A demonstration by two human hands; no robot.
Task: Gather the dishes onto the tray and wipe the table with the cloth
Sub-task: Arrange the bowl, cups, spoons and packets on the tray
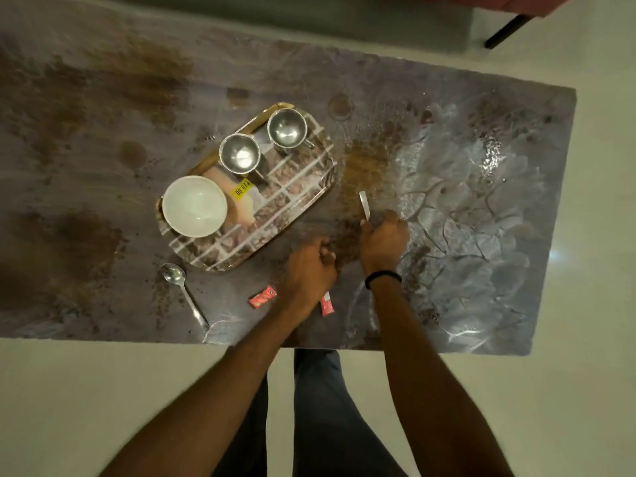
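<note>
A patterned tray [292,197] lies on the marbled table [481,201]. On it stand a white bowl [194,205] and two steel cups [240,153] [287,128], with a pale folded cloth [241,204] bearing a yellow price tag under them. My right hand [383,241] is shut on a steel utensil [364,204] whose end sticks up beyond my fingers, right of the tray. Beside it, my left hand [311,266] hovers with curled fingers and nothing visible in it. A steel spoon [182,290] lies on the table in front of the tray.
Two red sachets [263,297] [326,303] lie near the table's front edge by my left wrist. Brown stains and crumbs [364,163] cover the tabletop. A dark furniture leg [506,31] stands on the pale floor at the far right.
</note>
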